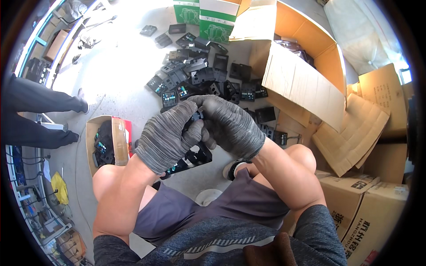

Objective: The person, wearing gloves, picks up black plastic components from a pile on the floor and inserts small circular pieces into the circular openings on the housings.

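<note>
My left hand and my right hand, both in grey striped knit gloves, are close together in front of me. Their fingers are curled around a black plastic housing with cut-out openings, which shows below the gloves. A small dark piece is visible between the fingertips; its kind is hidden. Beyond my hands lies a pile of similar black housings, some with blue-green parts on them.
An open carton with black parts stands at the left. A large open cardboard box and flattened cardboard are at the right, above closed cartons. Green-and-white boxes stand far off. Another person's legs are at the left.
</note>
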`<act>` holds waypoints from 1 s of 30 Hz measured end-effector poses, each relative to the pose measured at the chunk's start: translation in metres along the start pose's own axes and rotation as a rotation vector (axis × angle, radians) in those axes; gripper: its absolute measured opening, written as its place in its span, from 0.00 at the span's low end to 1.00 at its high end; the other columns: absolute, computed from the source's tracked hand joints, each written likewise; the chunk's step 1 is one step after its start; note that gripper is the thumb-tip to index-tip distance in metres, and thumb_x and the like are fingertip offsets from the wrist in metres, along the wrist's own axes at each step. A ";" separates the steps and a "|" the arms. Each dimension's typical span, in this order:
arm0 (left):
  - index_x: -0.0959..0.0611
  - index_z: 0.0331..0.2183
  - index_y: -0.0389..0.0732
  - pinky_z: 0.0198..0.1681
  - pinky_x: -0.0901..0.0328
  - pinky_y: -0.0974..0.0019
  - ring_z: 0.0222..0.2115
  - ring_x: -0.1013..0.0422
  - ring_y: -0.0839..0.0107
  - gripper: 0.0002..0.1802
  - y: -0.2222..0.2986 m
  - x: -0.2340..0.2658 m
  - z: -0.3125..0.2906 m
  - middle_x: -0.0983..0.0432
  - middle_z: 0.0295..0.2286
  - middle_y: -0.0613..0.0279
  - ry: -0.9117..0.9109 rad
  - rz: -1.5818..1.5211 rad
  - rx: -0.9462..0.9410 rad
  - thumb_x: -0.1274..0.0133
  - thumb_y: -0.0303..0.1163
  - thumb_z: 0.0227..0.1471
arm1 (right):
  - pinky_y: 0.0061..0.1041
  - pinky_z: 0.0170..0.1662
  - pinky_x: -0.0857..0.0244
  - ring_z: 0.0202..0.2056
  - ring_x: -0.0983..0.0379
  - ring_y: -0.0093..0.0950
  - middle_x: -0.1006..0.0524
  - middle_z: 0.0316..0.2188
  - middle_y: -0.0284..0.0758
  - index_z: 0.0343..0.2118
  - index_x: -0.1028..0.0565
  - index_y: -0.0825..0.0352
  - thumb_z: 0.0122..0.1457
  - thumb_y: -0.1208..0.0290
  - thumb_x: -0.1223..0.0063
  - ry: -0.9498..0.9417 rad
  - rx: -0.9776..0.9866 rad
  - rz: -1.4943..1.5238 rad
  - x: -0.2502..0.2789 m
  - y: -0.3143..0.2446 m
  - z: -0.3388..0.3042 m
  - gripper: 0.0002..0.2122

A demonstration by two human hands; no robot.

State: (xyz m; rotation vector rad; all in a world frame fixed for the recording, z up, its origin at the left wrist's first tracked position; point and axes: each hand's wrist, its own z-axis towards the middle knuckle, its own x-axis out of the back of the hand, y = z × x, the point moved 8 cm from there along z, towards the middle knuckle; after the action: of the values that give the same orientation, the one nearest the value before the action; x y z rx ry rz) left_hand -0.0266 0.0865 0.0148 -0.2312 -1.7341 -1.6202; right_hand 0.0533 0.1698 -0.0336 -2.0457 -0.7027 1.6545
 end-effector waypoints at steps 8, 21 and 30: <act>0.21 0.47 0.37 0.35 0.26 0.56 0.33 0.20 0.51 0.18 0.001 0.000 0.001 0.19 0.31 0.48 -0.001 0.014 -0.007 0.44 0.36 0.57 | 0.24 0.33 0.27 0.27 0.24 0.26 0.24 0.27 0.35 0.60 0.33 0.68 0.60 0.70 0.46 -0.003 0.042 0.069 0.006 0.004 -0.001 0.24; 0.22 0.48 0.37 0.37 0.27 0.61 0.33 0.20 0.56 0.17 -0.004 -0.011 -0.003 0.20 0.32 0.49 -0.091 -0.307 0.113 0.44 0.35 0.59 | 0.25 0.33 0.26 0.31 0.23 0.26 0.23 0.33 0.37 0.53 0.28 0.69 0.66 0.63 0.47 0.175 0.016 -0.061 0.015 0.010 -0.003 0.18; 0.22 0.46 0.40 0.36 0.28 0.60 0.31 0.21 0.57 0.16 -0.003 -0.003 -0.004 0.21 0.31 0.51 0.030 0.116 -0.079 0.43 0.36 0.58 | 0.22 0.27 0.29 0.25 0.24 0.23 0.24 0.25 0.34 0.43 0.28 0.67 0.68 0.62 0.49 0.248 -0.153 -0.117 0.014 0.006 -0.015 0.12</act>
State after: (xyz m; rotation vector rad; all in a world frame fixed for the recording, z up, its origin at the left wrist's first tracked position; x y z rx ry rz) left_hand -0.0250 0.0834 0.0099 -0.3376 -1.6062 -1.6014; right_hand 0.0712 0.1732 -0.0448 -2.2196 -0.8638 1.2894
